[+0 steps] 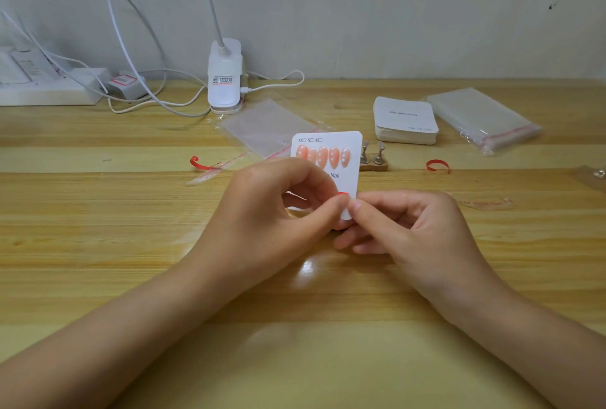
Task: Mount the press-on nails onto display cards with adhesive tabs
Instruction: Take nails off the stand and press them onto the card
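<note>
Five peach press-on nails (323, 156) are sitting in a row across the upper half of the display card (347, 175), which is being held upright between both hands above the worktop (131, 211). Head view, the only one: the card's long axis is running near vertical, tilted a little to the right, printed face toward the camera, size boxes at the top. The left hand (278, 208) is curling round the card's lower left part, thumb and forefinger pinching near the lower right corner. The right hand (406, 228) is meeting it from the right, fingertips (355, 204) pinching at that same corner, where a small red strip (343, 194) is showing; judged, this is an adhesive tab's backing being worked. Whether the strip is already lifting cannot be told. Both hands are touching at the corner, so neither is nearer; the working point lies just beside the right fingertips, below the nails row. Beyond the card, a small wooden stand (373, 162) is resting on the worktop, with a stack of blank cards (405, 121) and a pack of clear bags (482, 119) well apart at the right rear. Curled red strips (437, 165) are lying loose on either side.
</note>
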